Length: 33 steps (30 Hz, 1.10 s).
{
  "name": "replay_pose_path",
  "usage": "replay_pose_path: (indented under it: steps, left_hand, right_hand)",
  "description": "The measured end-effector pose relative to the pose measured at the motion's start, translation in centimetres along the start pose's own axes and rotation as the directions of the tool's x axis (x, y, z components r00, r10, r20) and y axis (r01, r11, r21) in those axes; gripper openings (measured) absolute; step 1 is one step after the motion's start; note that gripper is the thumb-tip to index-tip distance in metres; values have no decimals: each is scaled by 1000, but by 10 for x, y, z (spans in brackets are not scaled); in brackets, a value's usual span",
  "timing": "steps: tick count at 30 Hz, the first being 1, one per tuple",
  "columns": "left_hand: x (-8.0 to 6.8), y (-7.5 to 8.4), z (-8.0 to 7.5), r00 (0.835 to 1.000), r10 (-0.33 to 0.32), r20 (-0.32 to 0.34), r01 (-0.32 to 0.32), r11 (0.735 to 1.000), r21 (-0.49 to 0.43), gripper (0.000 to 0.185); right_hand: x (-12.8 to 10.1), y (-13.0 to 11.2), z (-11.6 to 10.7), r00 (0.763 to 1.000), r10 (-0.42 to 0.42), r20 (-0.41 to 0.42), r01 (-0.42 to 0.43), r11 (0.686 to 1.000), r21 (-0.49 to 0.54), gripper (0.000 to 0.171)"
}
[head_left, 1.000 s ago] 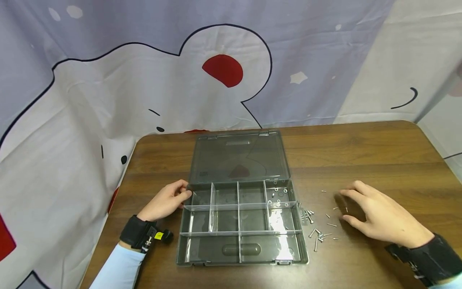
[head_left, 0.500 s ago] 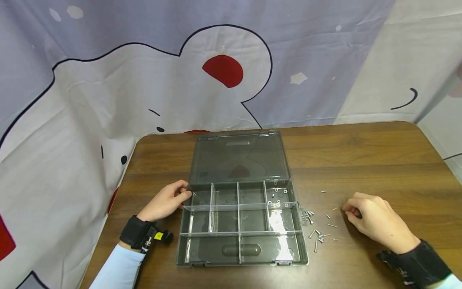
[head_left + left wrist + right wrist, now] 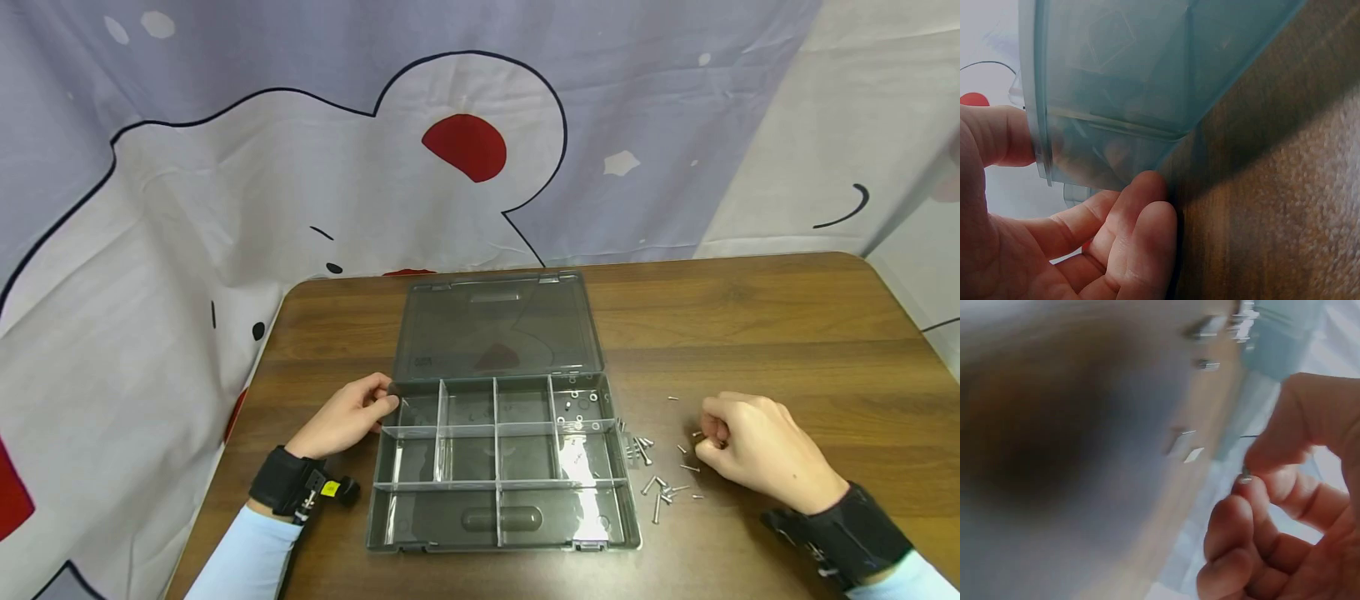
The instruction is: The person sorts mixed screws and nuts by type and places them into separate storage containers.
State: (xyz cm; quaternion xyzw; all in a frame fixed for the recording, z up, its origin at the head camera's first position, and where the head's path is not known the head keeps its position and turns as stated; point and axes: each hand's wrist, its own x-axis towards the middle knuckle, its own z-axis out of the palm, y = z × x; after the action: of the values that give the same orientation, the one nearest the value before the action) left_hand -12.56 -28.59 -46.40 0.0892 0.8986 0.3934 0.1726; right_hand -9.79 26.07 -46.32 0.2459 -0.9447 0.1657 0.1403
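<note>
A grey see-through compartment box (image 3: 495,483) lies on the table with its lid (image 3: 498,325) folded back. At its far left corner my left hand (image 3: 345,417) grips the wall. In the left wrist view the thumb (image 3: 1007,134) is over the rim and the other fingers (image 3: 1147,244) lie against the outside, near the tabletop. My right hand (image 3: 757,446) is right of the scattered screws (image 3: 660,492), fingers curled. In the right wrist view, thumb and forefinger pinch a small screw (image 3: 1245,478), only its shiny metal end showing.
Several small nuts and washers (image 3: 592,397) sit in the box's far right compartment. Loose small screws (image 3: 689,467) lie between box and right hand, with longer ones closer to the box. A patterned curtain (image 3: 300,183) hangs behind the wooden table (image 3: 750,325).
My right hand has lowered to the table, closed its fingers on a small screw there and shifted left toward the box. The left hand has stayed on the corner.
</note>
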Motion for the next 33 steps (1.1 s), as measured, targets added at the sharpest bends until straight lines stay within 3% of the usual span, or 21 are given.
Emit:
replay_pose_path:
  steps: [5, 10, 18, 22, 33]
  left_hand:
    - [0, 0, 0, 1000, -4, -1, 4, 1000, 10, 23]
    - [1, 0, 0, 1000, -2, -4, 2, 1000, 12, 21]
    - [1, 0, 1, 1000, 4, 0, -4, 1000, 10, 22]
    - [1, 0, 1, 1000, 0, -2, 0, 1000, 9, 23]
    - [1, 0, 0, 1000, 2, -3, -2, 1000, 11, 22]
  right_hand:
    - [22, -19, -12, 990, -105, -90, 113, 990, 81, 32]
    - [51, -45, -19, 973, -192, -126, 211, 965, 156, 27]
    - [91, -92, -5, 936, -322, -139, 350, 883, 311, 24]
    - [107, -106, 5, 926, -360, -111, 376, 866, 330, 24]
    - [132, -125, 18, 923, -383, -49, 374, 854, 362, 22]
